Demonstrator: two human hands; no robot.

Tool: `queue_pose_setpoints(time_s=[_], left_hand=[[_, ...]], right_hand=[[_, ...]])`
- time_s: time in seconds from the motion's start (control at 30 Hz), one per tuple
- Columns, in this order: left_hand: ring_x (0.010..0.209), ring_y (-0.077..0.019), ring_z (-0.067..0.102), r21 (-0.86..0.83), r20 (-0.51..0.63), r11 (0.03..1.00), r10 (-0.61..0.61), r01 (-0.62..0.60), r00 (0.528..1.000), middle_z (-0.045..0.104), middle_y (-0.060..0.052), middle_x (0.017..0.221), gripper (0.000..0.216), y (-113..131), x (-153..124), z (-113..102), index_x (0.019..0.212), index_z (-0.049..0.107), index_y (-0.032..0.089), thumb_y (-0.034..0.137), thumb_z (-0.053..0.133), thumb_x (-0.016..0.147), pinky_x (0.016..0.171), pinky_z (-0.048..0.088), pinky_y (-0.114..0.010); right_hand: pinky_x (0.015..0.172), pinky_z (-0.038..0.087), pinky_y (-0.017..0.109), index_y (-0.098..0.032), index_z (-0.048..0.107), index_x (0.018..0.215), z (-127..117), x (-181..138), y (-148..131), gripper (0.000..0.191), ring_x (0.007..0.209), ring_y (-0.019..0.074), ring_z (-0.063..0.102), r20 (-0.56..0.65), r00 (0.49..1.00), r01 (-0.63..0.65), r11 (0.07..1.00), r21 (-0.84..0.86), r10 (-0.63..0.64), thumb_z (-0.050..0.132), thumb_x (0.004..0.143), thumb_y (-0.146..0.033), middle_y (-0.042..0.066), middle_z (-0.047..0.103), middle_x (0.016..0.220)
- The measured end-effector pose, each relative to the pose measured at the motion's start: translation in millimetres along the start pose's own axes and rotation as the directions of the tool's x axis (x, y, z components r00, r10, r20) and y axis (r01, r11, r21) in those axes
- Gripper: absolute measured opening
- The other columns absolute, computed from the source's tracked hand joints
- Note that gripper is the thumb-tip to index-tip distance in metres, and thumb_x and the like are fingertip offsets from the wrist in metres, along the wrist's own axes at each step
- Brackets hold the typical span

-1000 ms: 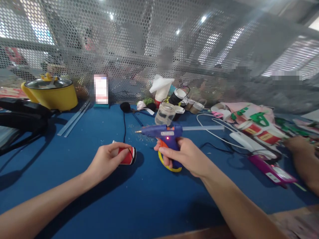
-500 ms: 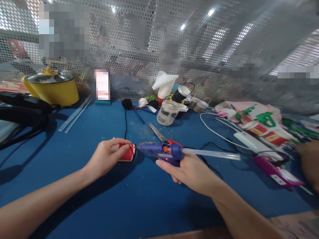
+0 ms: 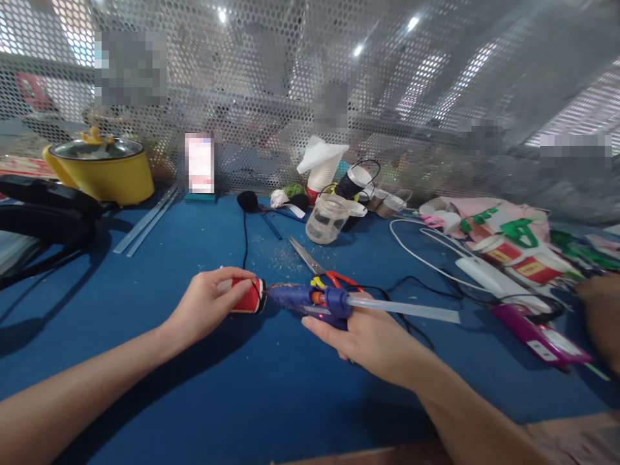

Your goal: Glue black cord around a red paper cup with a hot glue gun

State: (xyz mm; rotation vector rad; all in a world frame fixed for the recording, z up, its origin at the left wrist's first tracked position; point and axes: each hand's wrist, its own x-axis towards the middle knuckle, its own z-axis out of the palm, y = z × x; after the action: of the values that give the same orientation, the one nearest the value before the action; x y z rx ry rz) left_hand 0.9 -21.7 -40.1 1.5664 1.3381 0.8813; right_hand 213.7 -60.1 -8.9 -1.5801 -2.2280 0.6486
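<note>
My left hand is closed on a small red paper cup lying on its side, with a black band near its right end. A black cord runs from a ball of black yarn down to the cup. In my right hand is a blue hot glue gun, its small light glowing red. The gun's nozzle points left at the cup's black-banded end, touching or very close to it. A long clear glue stick sticks out of the gun's back.
Scissors with red handles lie just behind the gun. A clear plastic jar and small cups stand farther back. A yellow pot is at the left, a purple power strip at the right. Another person's hand shows at the right edge.
The glue gun has tilted and shifted slightly left, its back end and glue stick dropping a little. My left hand and the cup stay in place.
</note>
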Motion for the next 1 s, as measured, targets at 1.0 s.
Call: queue_pose_setpoints(time_s=[1.0], left_hand=[[0.063,-0.0177,0.061,0.100,-0.013,0.994,0.050,-0.049,0.999,0.069,-0.005,0.074,0.030,0.4,-0.5,0.4,0.086,0.067,0.015,0.037,0.052,0.071,0.057,0.046,-0.025]], right_hand=[[0.046,0.035,0.021,-0.020,0.044,0.049,-1.2,-3.6,-5.2,0.034,0.040,0.0105,0.047,0.051,0.993,-0.104,0.994,-0.038,0.106,0.046,0.077,-0.038,-0.004,0.043,0.037]])
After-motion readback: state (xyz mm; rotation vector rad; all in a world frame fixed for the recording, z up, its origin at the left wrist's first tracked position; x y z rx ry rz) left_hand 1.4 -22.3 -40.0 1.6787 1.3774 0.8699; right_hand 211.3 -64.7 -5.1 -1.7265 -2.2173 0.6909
